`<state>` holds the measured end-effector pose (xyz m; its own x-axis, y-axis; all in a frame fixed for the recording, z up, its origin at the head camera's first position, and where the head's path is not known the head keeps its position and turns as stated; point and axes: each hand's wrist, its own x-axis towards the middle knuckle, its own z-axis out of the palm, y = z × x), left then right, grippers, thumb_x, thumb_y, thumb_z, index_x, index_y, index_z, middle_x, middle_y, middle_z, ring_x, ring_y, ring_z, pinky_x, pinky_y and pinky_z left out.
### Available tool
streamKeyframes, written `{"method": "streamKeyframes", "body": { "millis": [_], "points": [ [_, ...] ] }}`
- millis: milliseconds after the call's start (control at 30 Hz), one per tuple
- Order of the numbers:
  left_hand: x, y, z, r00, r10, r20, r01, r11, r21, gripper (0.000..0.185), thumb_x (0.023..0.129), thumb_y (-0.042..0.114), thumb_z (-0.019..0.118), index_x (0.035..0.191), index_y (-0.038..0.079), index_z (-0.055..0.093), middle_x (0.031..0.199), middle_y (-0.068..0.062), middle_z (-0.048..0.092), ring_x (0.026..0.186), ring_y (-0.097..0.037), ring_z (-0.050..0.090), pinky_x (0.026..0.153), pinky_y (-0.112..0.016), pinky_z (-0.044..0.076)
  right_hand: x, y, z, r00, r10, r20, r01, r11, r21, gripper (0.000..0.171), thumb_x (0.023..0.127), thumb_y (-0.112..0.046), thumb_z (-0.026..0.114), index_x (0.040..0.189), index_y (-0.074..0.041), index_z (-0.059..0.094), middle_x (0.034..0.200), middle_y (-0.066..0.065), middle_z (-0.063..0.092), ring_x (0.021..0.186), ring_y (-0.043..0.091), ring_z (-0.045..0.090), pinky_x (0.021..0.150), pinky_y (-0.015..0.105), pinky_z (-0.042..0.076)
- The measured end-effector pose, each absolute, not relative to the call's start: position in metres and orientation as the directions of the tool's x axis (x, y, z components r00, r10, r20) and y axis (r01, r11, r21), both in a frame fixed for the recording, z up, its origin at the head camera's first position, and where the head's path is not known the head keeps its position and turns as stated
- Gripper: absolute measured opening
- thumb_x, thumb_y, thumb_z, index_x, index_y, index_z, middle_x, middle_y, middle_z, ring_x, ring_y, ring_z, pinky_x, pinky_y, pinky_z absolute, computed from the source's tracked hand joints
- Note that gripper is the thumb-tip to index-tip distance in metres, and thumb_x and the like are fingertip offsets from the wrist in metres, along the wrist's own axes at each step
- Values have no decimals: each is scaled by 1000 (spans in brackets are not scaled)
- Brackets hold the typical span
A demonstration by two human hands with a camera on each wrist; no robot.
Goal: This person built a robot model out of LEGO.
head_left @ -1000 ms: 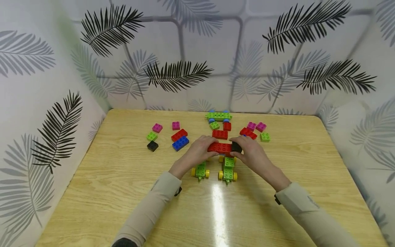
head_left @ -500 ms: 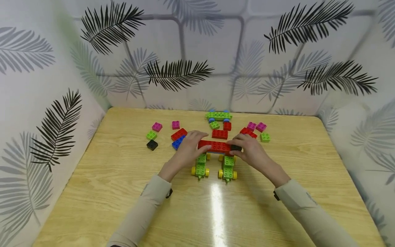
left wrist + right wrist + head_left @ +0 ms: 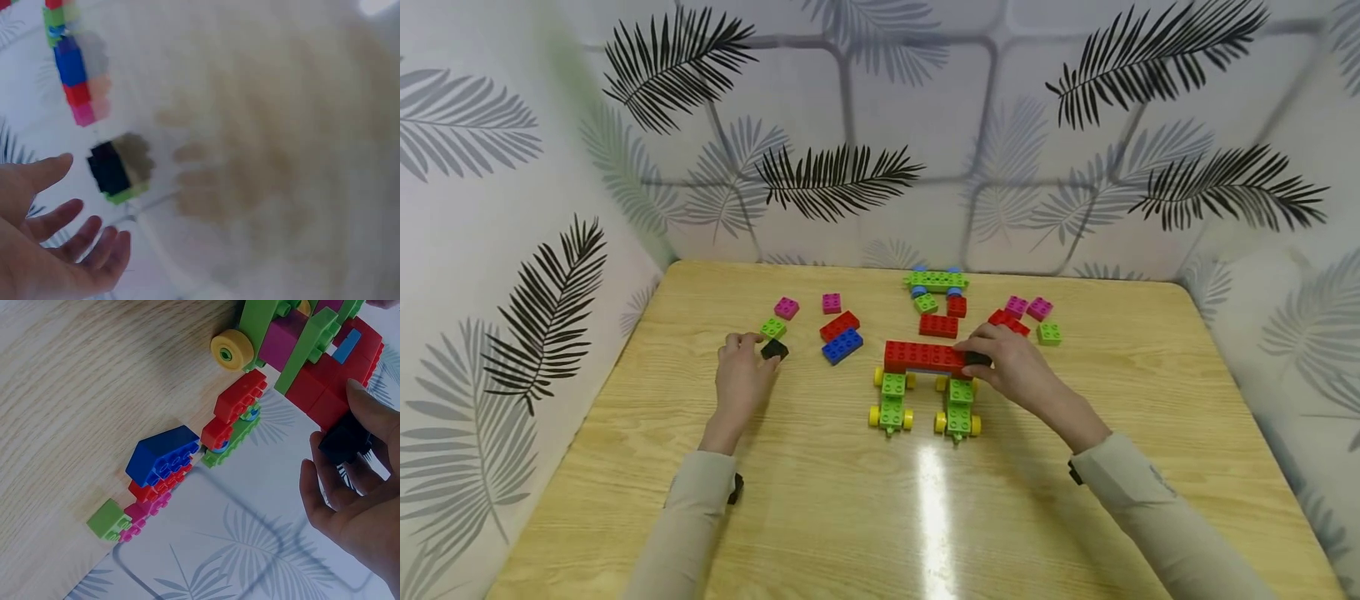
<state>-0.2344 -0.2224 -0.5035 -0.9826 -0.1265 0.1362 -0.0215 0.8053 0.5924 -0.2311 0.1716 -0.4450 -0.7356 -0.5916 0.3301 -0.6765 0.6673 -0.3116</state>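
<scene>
1. Clearly, the left hand (image 3: 742, 379) is the nearer one to the loose black square plastic brick (image 3: 775, 349), which lies on the pale wooden table (image 3: 820, 517) just ahead of that hand and a little to its right.
2. That relation governs the reach: the brick faces the space between thumb and fingers, one corner turned roughly toward the person, its outline too nearly square to give a firm long axis.
3. The left hand's fingers are spread and loosely bent, holding nothing; the left wrist view shows a slim gap before the brick, though from the head camera they look almost touching.
4. Just behind the loose brick sits a lime-green square plastic brick (image 3: 772, 327); off to the right, a long blue plastic brick (image 3: 842, 345) lies slantwise beside a long red plastic brick (image 3: 839, 326).
5. Well apart from these, the right hand (image 3: 1022, 367) grips a second black plastic brick (image 3: 344, 440) between thumb and fingers, at the right end of a long red plastic bar (image 3: 922, 355); whether it is fully joined, I cannot tell.
6. The bar's long axis runs left to right, crosswise to the left lime-green wheeled plastic base (image 3: 891, 410) and the right lime-green wheeled plastic base (image 3: 958, 421), both pointing toward the person.
</scene>
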Motion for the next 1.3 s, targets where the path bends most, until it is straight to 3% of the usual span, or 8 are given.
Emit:
{"method": "streamKeyframes", "body": {
  "millis": [200,467,767,1000,1300],
  "points": [
    [-238,-229,-512,-993,-113,26,-79,824,561,46,91,20,66,128,-3,48,121,-25,49,108,-42,50,75,-56,49,-231,172,-448,-753,-578,314,-657,680,-324,33,79,-12,79,111,-7,72,99,7,63,83,20,59,71,35,52],
    [-243,-224,-512,-996,-88,27,-62,855,514,41,92,21,67,119,-4,49,114,-24,52,105,-42,52,74,-56,49,-229,171,-448,-759,-572,310,-651,676,-347,33,79,-10,79,111,-6,71,99,7,62,81,19,59,70,34,52],
    [-243,-217,-510,-999,-38,21,-21,846,533,34,89,17,70,112,-3,54,107,-18,57,97,-33,57,77,-48,49,-229,171,-447,-765,-567,306,-644,681,-347,32,80,-11,78,111,-7,71,99,6,62,81,18,59,69,33,52],
    [-240,-196,-488,-987,121,110,163,767,621,40,90,13,69,123,-3,54,111,-18,58,97,-31,59,80,-45,50,-229,171,-448,-764,-566,310,-645,684,-341,33,80,-11,78,111,-7,71,99,6,61,81,18,58,68,33,52],
    [-233,-152,-445,-895,388,220,431,622,654,35,91,10,68,124,3,62,113,-12,55,94,-29,59,74,-37,52,-229,172,-447,-752,-571,328,-658,672,-339,32,80,-11,78,111,-7,71,99,7,61,81,19,58,69,34,52]
  ]
}}
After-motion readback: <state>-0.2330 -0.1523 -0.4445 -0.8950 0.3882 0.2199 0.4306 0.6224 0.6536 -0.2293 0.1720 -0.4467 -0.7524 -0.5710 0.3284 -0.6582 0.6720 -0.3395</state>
